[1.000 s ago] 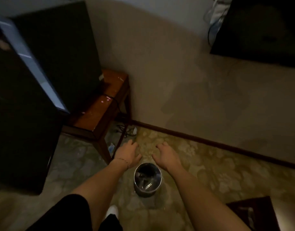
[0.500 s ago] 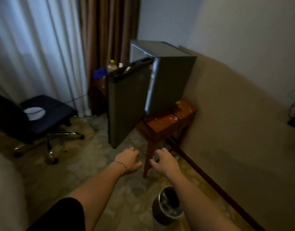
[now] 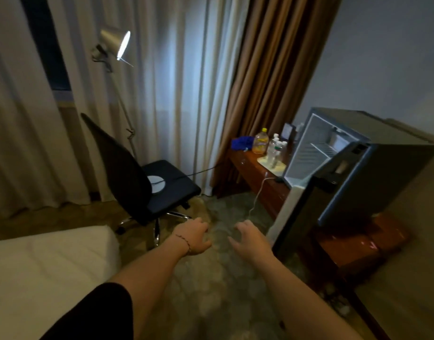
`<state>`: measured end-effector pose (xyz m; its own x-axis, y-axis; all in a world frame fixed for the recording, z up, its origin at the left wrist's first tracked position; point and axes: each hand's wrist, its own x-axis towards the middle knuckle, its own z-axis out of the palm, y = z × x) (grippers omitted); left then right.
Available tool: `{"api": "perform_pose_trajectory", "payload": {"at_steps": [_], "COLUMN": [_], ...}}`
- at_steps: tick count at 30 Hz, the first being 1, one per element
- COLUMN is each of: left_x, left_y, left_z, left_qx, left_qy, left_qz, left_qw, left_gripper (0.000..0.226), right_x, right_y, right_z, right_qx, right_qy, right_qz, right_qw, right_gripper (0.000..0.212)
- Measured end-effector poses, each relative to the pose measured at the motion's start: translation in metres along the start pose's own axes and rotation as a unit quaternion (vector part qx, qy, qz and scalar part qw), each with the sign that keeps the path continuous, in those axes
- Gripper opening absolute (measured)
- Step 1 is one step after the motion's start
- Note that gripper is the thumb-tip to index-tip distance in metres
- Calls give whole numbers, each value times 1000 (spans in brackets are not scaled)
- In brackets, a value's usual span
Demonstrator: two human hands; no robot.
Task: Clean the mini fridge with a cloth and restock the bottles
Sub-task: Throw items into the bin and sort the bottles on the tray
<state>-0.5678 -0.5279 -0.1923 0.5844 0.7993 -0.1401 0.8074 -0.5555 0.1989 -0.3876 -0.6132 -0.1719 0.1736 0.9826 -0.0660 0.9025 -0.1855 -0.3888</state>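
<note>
With both the left hand (image 3: pixel 195 235) and right hand (image 3: pixel 251 239) empty and loosely spread, the blue cloth (image 3: pixel 241 143) lay beside the crowded bottles (image 3: pixel 275 149), where a careless grab could topple them near the open mini fridge (image 3: pixel 353 168).

My count of the room
One mini fridge (image 3: pixel 353 153); one chair (image 3: pixel 147 182); one lamp (image 3: pixel 115 44); one yellow-capped bottle (image 3: pixel 261 141); my two hands
</note>
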Motion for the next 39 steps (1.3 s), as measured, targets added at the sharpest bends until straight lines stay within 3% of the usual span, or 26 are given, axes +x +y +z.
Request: {"api": "perform_pose_trajectory", "payload": {"at_steps": [10, 22, 29, 39], "left_x": [116, 352, 487, 690], "left_y": [-81, -125, -126, -92], "left_z": [-42, -70, -91, -117], "left_qx": [-37, -71, -83, -36], "left_qy": [14, 4, 2, -65], "left_qz": [-1, 3, 54, 178], "left_qw": [999, 997, 995, 981], "left_gripper": [39, 35, 41, 49], "right_x": [154, 379, 478, 597], "right_y": [-34, 39, 92, 158], "right_z": [-2, -23, -64, -112], "right_qx": [0, -13, -11, -10], "right_qy": [-5, 0, 32, 78], "right_qz": [32, 94, 165, 289], "right_qw": [999, 995, 986, 954], "right_gripper": [47, 45, 43, 43]}}
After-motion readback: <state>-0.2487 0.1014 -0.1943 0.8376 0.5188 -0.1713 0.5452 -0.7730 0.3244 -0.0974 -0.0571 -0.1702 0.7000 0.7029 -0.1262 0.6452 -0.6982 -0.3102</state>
